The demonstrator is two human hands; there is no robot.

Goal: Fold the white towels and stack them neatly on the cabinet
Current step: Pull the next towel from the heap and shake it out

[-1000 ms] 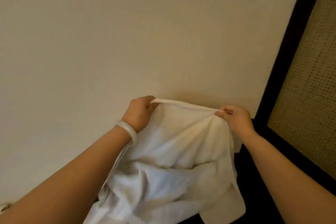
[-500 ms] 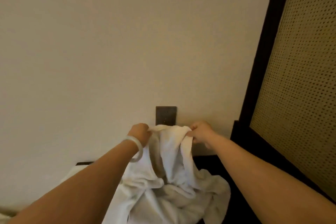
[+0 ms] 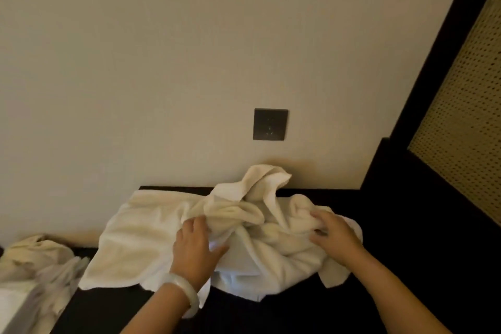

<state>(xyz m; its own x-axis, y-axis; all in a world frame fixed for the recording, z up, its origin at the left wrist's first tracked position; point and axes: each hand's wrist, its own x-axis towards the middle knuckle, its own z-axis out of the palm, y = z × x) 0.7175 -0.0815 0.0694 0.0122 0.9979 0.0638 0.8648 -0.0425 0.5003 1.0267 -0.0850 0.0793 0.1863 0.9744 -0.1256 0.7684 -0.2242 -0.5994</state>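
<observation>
1. Position: the white towel [image 3: 141,238] lies crumpled on top of the dark cabinet [image 3: 298,312], against the wall, with one peak bunched at its far edge below the wall socket [image 3: 270,124]
2. Left hand [image 3: 196,248]: fingers nearly straight and spread, pressing the cloth at centre; use it as the anchor
3. Right hand [image 3: 334,237]: fingers curled into a bunched fold on the right, gripping it; draw this fold rightward to clear the tangle
4. Locate two adjacent corners before folding; the left half lies flat, the right half does not
5. Keep the limp cloth clear of the second towel heap [image 3: 35,266], near left
</observation>
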